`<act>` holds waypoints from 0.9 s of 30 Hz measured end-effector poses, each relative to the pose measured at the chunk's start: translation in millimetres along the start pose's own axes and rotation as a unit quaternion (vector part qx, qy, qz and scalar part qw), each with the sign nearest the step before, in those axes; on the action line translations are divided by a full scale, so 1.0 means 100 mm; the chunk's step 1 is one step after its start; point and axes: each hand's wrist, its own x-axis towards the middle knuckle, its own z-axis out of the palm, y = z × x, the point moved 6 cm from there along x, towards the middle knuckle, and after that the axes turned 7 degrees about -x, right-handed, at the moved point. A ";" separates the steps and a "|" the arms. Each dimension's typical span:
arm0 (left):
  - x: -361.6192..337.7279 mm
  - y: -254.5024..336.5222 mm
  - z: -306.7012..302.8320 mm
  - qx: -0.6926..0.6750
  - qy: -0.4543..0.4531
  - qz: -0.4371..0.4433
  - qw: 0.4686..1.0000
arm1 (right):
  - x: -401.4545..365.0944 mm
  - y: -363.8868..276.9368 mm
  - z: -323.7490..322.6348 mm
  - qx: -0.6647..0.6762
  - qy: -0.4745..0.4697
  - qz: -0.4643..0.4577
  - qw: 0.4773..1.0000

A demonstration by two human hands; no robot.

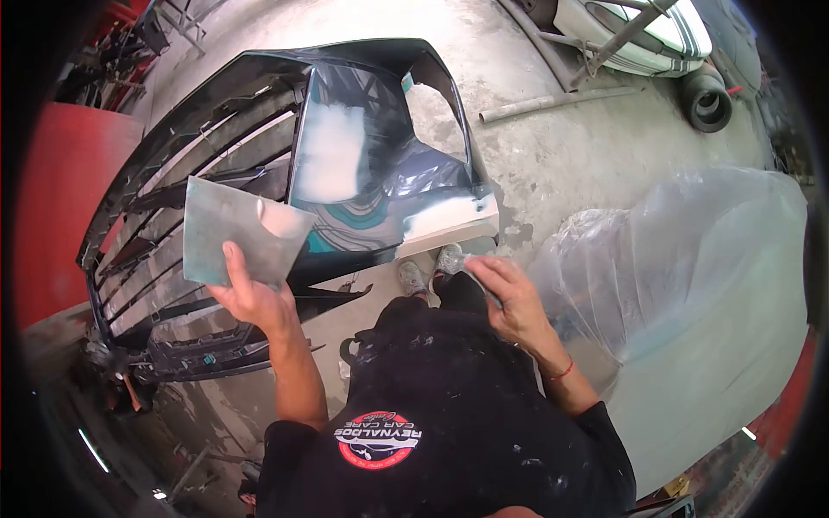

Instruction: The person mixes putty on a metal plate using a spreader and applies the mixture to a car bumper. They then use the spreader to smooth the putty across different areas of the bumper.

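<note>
Left hand is raised at chest height and clamped on the lower edge of a flat grey-green mixing board, thumb on top, fingers hidden underneath. The board is tilted up toward the camera. A smear of white filler sits at its right edge. The board overlaps the grille in the view; contact between them cannot be told.

Right hand is held lower, just above the shoes, with its fingers closed around a thin grey spreader. The blade points left and up toward the bumper and is partly hidden by the fingers. There is a red string on that wrist. The hands are well apart and not touching.

A black front bumper lies on the concrete floor right in front of the person, grille side to the left. It has one big white sanded patch in the middle and a second white patch on the corner nearest the shoes, with teal layers showing between them.

Around it:
- Right: a bulky object wrapped in clear plastic sheeting.
- Left: a red panel.
- Top right: a metal pipe on the floor.

The person wears a black shirt, paint-speckled, with a round logo.
</note>
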 end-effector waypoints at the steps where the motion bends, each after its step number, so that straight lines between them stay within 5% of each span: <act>1: 0.14 -0.09 -0.10 -0.012 0.029 0.008 0.999 | 0.07 0.02 -0.05 0.002 -0.009 -0.004 1.000; 12: 0.44 -0.37 -0.20 -0.068 0.042 -0.044 0.996 | 0.72 -0.19 0.28 -0.233 -0.034 -0.101 0.967; 27: 0.45 -0.41 -0.15 -0.084 0.024 -0.088 0.992 | 0.55 -0.05 0.79 -0.225 0.010 -0.054 0.973</act>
